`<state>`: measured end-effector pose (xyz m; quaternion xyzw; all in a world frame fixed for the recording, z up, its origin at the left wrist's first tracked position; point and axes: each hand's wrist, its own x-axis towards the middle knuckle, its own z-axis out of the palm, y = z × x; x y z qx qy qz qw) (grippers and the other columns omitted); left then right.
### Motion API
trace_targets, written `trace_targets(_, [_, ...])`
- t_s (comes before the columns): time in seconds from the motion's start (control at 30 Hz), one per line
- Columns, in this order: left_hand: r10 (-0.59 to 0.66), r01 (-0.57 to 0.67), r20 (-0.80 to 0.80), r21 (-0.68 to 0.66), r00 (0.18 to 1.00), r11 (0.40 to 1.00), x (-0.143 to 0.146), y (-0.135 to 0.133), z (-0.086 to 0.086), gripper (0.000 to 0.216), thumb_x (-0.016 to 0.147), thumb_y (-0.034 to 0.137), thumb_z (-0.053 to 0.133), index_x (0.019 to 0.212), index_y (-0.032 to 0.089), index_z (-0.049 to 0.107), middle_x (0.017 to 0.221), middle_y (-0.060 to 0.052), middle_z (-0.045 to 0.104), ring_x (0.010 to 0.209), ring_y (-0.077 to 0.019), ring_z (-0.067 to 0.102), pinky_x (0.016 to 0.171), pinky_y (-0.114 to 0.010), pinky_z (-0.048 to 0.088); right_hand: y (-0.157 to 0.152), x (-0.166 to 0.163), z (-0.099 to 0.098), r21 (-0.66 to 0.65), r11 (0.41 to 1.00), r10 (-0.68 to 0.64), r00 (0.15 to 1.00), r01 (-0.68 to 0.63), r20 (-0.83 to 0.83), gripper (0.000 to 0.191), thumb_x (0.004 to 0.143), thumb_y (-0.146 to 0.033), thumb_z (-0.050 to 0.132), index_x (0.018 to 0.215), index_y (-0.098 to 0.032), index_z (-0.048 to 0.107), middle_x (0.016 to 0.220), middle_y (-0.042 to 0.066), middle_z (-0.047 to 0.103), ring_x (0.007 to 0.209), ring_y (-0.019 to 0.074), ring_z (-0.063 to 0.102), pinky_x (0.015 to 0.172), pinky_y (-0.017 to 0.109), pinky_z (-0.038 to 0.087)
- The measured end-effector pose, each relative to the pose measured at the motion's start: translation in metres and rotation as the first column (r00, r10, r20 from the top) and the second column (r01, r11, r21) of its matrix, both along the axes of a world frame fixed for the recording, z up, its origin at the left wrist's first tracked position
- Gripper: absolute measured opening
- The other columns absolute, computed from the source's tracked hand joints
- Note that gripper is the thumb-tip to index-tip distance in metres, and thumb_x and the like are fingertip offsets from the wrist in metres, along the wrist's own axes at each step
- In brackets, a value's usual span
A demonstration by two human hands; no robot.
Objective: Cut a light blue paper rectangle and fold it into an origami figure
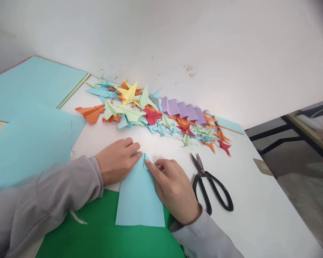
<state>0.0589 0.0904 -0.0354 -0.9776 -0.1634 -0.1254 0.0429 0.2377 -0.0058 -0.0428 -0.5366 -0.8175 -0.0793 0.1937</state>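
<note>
Between my hands lies a light blue sheet of paper (140,200), folded so that it narrows to a tip with a small flap away from me. My left hand (120,159) has its fingers curled, with the fingertips and thumb at the upper left edge by the tip. On the right edge rests my right hand (173,190), its index fingertip pressing the small flap and its other fingers bent. What lies under the curled fingers is hidden. The paper's wide end overlaps a green sheet (102,236).
Black-handled scissors (203,173) lie partly open right of my right hand. Many folded paper planes (129,93) in several colours line the wall, with a pleated purple paper (183,109) among them. Large blue sheets (29,143) cover the left. The white table's (274,208) edge runs along the right.
</note>
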Motion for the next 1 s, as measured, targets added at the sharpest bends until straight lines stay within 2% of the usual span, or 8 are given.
trace_targets(0.23, [-0.003, 0.003, -0.005, 0.025, 1.000, 1.000, 0.0006, -0.0006, 0.0004, 0.025, 0.084, 0.010, 0.036, 0.088, 0.009, 0.061, 0.082, -0.011, 0.053, 0.070, -0.0199, 0.043, 0.061, -0.034, 0.038, -0.0006, 0.0013, 0.0005, 0.006, 0.999, 0.031, 0.999, -0.031, 0.030, 0.035, 0.085, -0.005, 0.040, 0.111, -0.016, 0.060, 0.092, 0.013, 0.057, 0.076, 0.0191, 0.050, 0.064, 0.035, 0.049])
trace_targets(0.37, [-0.006, 0.006, 0.006, 0.034, 1.000, 0.999, 0.0006, -0.0004, -0.0008, 0.026, 0.085, 0.011, 0.035, 0.088, 0.010, 0.061, 0.082, -0.011, 0.053, 0.070, -0.0195, 0.043, 0.061, -0.034, 0.038, -0.0001, 0.0023, 0.0015, 0.007, 0.998, 0.062, 0.998, -0.063, 0.025, 0.034, 0.086, -0.007, 0.038, 0.110, -0.015, 0.060, 0.113, 0.017, 0.056, 0.094, 0.0242, 0.052, 0.071, 0.041, 0.051])
trace_targets(0.47, [-0.004, 0.003, 0.016, 0.037, 1.000, 0.999, 0.0006, -0.0004, -0.0014, 0.026, 0.085, 0.011, 0.035, 0.087, 0.010, 0.061, 0.082, -0.011, 0.053, 0.070, -0.0195, 0.043, 0.061, -0.035, 0.038, 0.0004, 0.0024, 0.0015, 0.005, 0.994, 0.112, 0.994, -0.112, 0.006, 0.034, 0.086, -0.005, 0.038, 0.112, -0.013, 0.059, 0.118, 0.016, 0.057, 0.103, 0.0242, 0.050, 0.080, 0.042, 0.050])
trace_targets(0.7, [0.003, -0.004, 0.024, 0.023, 1.000, 1.000, 0.0005, -0.0004, -0.0024, 0.026, 0.085, 0.010, 0.035, 0.091, 0.009, 0.061, 0.084, -0.012, 0.054, 0.071, -0.0198, 0.044, 0.063, -0.036, 0.040, 0.0003, 0.0037, 0.0009, -0.019, 0.989, 0.145, 0.989, -0.145, 0.028, 0.037, 0.087, -0.005, 0.037, 0.116, -0.016, 0.058, 0.120, 0.009, 0.059, 0.106, 0.0224, 0.051, 0.083, 0.042, 0.050])
trace_targets(0.83, [0.003, -0.004, 0.015, 0.034, 1.000, 0.999, 0.0001, -0.0001, -0.0035, 0.025, 0.084, 0.010, 0.037, 0.092, 0.009, 0.061, 0.085, -0.012, 0.054, 0.071, -0.0196, 0.044, 0.063, -0.035, 0.040, -0.0002, 0.0039, 0.0019, -0.022, 0.990, 0.140, 0.988, -0.138, 0.067, 0.036, 0.086, -0.005, 0.037, 0.114, -0.013, 0.059, 0.122, 0.009, 0.058, 0.105, 0.0237, 0.051, 0.083, 0.042, 0.049])
trace_targets(1.0, [0.005, -0.006, 0.020, 0.033, 1.000, 0.999, -0.0002, -0.0003, -0.0033, 0.024, 0.084, 0.010, 0.038, 0.091, 0.010, 0.061, 0.085, -0.012, 0.054, 0.072, -0.0198, 0.044, 0.064, -0.035, 0.040, -0.0007, 0.0036, 0.0029, -0.037, 0.988, 0.153, 0.985, -0.151, 0.073, 0.037, 0.086, -0.006, 0.037, 0.116, -0.015, 0.057, 0.122, 0.009, 0.057, 0.106, 0.0231, 0.051, 0.083, 0.042, 0.048])
